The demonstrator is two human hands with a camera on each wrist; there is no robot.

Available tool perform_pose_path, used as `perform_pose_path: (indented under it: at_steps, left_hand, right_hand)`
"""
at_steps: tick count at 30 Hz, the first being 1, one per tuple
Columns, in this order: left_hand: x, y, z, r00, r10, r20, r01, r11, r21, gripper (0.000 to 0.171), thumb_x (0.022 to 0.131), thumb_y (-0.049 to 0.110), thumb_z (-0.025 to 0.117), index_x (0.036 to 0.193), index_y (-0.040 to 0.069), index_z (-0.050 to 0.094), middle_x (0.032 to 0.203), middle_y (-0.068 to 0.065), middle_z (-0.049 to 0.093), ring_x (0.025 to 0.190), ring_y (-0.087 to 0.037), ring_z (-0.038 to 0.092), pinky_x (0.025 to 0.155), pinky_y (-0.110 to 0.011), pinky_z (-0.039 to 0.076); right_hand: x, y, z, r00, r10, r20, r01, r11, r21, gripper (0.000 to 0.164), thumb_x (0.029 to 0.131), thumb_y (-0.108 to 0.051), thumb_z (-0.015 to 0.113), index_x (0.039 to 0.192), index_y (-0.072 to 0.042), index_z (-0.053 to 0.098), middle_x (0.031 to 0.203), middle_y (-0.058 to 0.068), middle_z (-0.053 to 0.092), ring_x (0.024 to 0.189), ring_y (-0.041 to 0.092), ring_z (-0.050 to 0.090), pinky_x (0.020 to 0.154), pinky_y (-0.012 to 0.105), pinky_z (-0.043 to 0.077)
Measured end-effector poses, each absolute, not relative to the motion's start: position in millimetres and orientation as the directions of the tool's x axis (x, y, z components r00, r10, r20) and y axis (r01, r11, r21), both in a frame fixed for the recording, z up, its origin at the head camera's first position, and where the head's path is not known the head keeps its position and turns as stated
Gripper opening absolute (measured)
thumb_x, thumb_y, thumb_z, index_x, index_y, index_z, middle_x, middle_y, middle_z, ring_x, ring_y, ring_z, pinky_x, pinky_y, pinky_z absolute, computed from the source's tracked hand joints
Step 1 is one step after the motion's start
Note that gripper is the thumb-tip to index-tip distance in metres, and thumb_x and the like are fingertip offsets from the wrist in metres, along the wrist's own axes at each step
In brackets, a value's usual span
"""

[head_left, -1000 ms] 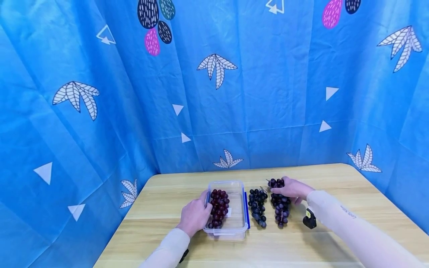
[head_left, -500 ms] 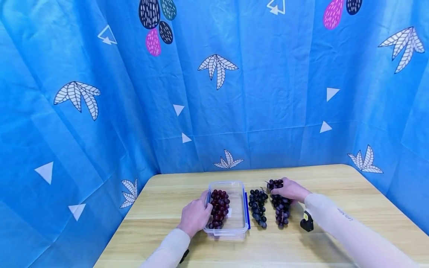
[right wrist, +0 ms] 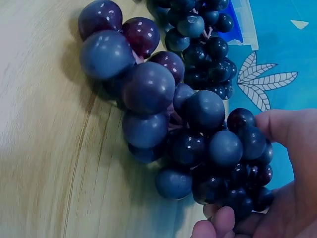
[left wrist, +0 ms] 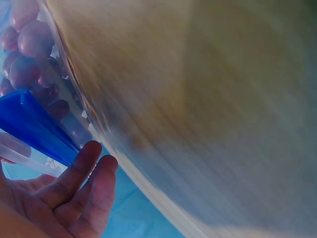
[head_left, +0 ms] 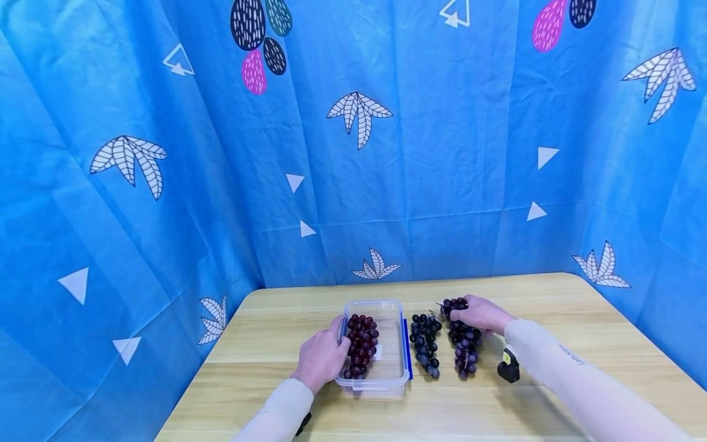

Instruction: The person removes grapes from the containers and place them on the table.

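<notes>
A clear plastic box (head_left: 389, 344) with blue side clips stands on the table, and a bunch of red grapes (head_left: 361, 344) lies along its left side. My left hand (head_left: 323, 356) grips the box's left wall; in the left wrist view its fingers (left wrist: 94, 193) are beside the blue clip (left wrist: 37, 124). To the right of the box lies a bunch of black grapes (head_left: 425, 344). Beside that is a bunch of dark purple grapes (head_left: 466, 353), its upper part held between thumb and fingers of my right hand (head_left: 483, 314). The right wrist view shows these purple grapes (right wrist: 148, 89) close up.
The light wooden table (head_left: 265, 344) has rounded far corners. A blue patterned curtain (head_left: 442, 153) hangs behind it and on both sides. The black bunch lies between the box and the purple bunch.
My right hand has shifted slightly on the upper part of the purple grapes, and its lower fingers are now less visible. The left hand and the box look unmoved.
</notes>
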State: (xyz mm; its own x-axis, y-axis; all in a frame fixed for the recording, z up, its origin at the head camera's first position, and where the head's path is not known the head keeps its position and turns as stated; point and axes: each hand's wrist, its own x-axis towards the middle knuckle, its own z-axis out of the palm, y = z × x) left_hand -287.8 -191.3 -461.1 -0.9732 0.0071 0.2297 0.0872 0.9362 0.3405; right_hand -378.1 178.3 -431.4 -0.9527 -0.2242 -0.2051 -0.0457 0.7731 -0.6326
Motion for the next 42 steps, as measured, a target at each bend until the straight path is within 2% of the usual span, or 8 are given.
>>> perform_pose_path:
  at_steps: [8, 12, 16, 19, 22, 26, 34, 42]
  left_hand:
    - [-287.3, -190.7, -460.7, -0.976, 0.012, 0.217, 0.091, 0.93, 0.357, 0.058, 0.098, 0.032, 0.05, 0.152, 0.013, 0.043, 0.073, -0.003, 0.06, 0.06, -0.015, 0.052, 0.057, -0.036, 0.048]
    - [-287.7, -190.8, -460.1, -0.977, 0.007, 0.212, 0.084, 0.93, 0.358, 0.057, 0.099, 0.033, 0.05, 0.152, 0.015, 0.043, 0.074, -0.004, 0.062, 0.06, -0.016, 0.054, 0.057, -0.036, 0.049]
    - [-288.9, -191.1, -460.2, -0.977, 0.008, 0.215, 0.085, 0.932, 0.352, 0.056, 0.099, 0.033, 0.051, 0.151, 0.015, 0.044, 0.078, -0.005, 0.065, 0.063, -0.017, 0.056, 0.059, -0.038, 0.051]
    - [-289.0, -191.4, -460.4, -0.977, 0.007, 0.213, 0.085, 0.931, 0.356, 0.057, 0.098, 0.033, 0.051, 0.152, 0.016, 0.043, 0.077, -0.006, 0.065, 0.062, -0.016, 0.055, 0.057, -0.037, 0.049]
    - [-288.8, -191.8, -460.4, -0.977, 0.003, 0.213, 0.081, 0.931, 0.356, 0.057, 0.098, 0.033, 0.051, 0.152, 0.016, 0.043, 0.076, -0.005, 0.064, 0.06, -0.016, 0.054, 0.057, -0.036, 0.048]
    - [-288.6, -191.8, -460.4, -0.976, 0.001, 0.218, 0.08, 0.933, 0.35, 0.057, 0.098, 0.034, 0.051, 0.152, 0.017, 0.043, 0.077, -0.005, 0.065, 0.062, -0.016, 0.055, 0.058, -0.037, 0.049]
    - [-288.9, -190.9, -459.1, -0.974, 0.001, 0.225, 0.079, 0.936, 0.342, 0.056, 0.098, 0.034, 0.05, 0.151, 0.017, 0.044, 0.082, -0.008, 0.067, 0.065, -0.018, 0.058, 0.059, -0.039, 0.051]
    - [-289.1, -191.1, -458.6, -0.976, 0.002, 0.219, 0.077, 0.939, 0.336, 0.057, 0.098, 0.034, 0.05, 0.152, 0.017, 0.044, 0.082, -0.007, 0.067, 0.066, -0.018, 0.058, 0.06, -0.04, 0.051]
  right_hand:
    - [-377.2, 183.8, -425.4, -0.96, -0.217, -0.18, -0.081, 0.824, -0.561, 0.094, 0.093, -0.053, 0.061, 0.152, 0.01, 0.025, 0.147, 0.039, 0.039, 0.083, 0.029, 0.062, 0.058, 0.039, 0.056]
    - [-376.8, 182.9, -424.1, -0.962, -0.206, -0.178, -0.084, 0.846, -0.527, 0.105, 0.09, -0.07, 0.056, 0.154, 0.007, 0.024, 0.144, 0.037, 0.045, 0.053, 0.016, 0.05, 0.05, 0.034, 0.051]
    - [-375.4, 183.1, -424.8, -0.959, -0.21, -0.191, -0.079, 0.843, -0.532, 0.108, 0.09, -0.073, 0.051, 0.156, 0.007, 0.018, 0.144, 0.037, 0.044, 0.044, 0.01, 0.04, 0.045, 0.031, 0.048]
    - [-374.8, 185.0, -425.9, -0.956, -0.218, -0.197, -0.074, 0.828, -0.557, 0.1, 0.095, -0.063, 0.052, 0.157, 0.007, 0.016, 0.147, 0.039, 0.04, 0.049, 0.015, 0.048, 0.049, 0.035, 0.052]
    - [-373.8, 187.3, -427.1, -0.946, -0.237, -0.223, -0.057, 0.795, -0.604, 0.098, 0.096, -0.054, 0.058, 0.157, 0.007, 0.012, 0.151, 0.04, 0.032, 0.081, 0.033, 0.066, 0.06, 0.041, 0.058]
    - [-373.1, 188.1, -430.8, -0.927, -0.271, -0.259, -0.029, 0.741, -0.671, 0.106, 0.092, -0.05, 0.067, 0.157, 0.006, 0.005, 0.154, 0.042, 0.02, 0.126, 0.056, 0.048, 0.069, 0.047, 0.06]
    - [-373.1, 183.1, -439.8, -0.936, -0.279, -0.216, -0.051, 0.713, -0.699, 0.113, 0.086, -0.042, 0.077, 0.158, 0.005, 0.004, 0.154, 0.042, 0.021, 0.117, 0.049, 0.056, 0.06, 0.045, 0.058]
    - [-371.4, 182.0, -441.9, -0.936, -0.285, -0.209, -0.026, 0.647, -0.762, 0.108, 0.086, -0.034, 0.078, 0.156, 0.007, 0.008, 0.15, 0.042, 0.027, 0.12, 0.055, 0.053, 0.069, 0.045, 0.061]
